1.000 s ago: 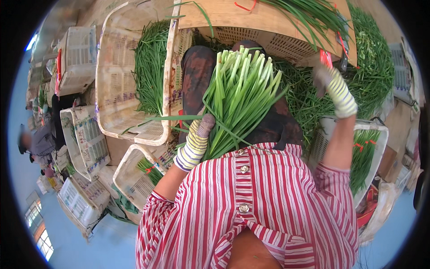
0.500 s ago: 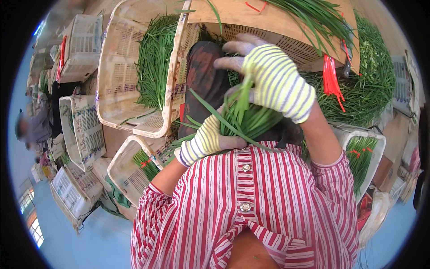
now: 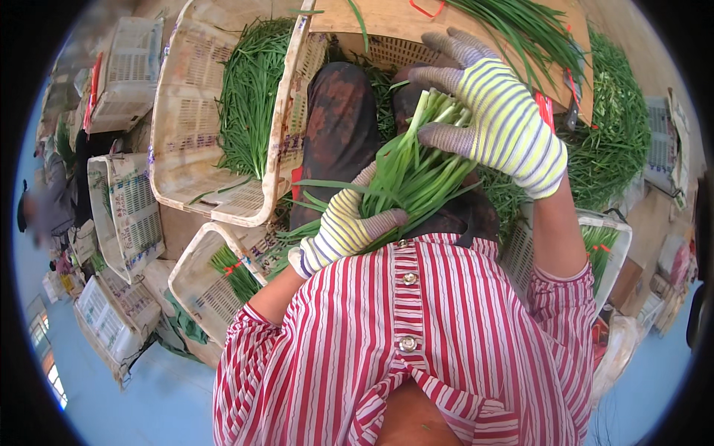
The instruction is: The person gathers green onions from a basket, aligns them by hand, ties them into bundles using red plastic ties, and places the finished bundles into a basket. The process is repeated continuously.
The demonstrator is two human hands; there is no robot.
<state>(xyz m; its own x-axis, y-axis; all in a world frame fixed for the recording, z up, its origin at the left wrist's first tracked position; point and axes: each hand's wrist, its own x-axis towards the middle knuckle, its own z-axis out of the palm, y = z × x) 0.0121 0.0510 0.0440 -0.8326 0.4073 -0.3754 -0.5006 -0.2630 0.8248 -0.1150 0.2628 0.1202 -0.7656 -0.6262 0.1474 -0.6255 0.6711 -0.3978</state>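
At the far left, pale plastic crates (image 3: 126, 204) stand stacked on a blue floor (image 3: 149, 394). Next to them a larger crate (image 3: 186, 134) lies tilted, holding loose green chives (image 3: 249, 104), and a smaller basket (image 3: 204, 290) below it carries a tied bundle of the same greens.

Toward the middle, the left hand (image 3: 346, 227), in a yellow-and-grey striped glove, grips the bunch of chives (image 3: 413, 167) low down. Its fingers (image 3: 383, 221) are closed around the leafy end, with the thumb wrapped across the front and stray leaves sticking out to the left past the knuckles. The bunch rises up and to the right from this grasp, held in the air in front of the red-and-white striped shirt (image 3: 416, 342) and above the dark trousers (image 3: 338, 130).

The right hand (image 3: 498, 119), gloved the same way, rests on the upper, pale-stemmed part of the bunch. Its fingers (image 3: 446, 137) are spread and curved over the stems, touching them from the right side rather than closed fully around them.

Further right, a wooden board surface (image 3: 416, 18) carries more chives, and a big heap of greens (image 3: 610, 134) lies beyond.
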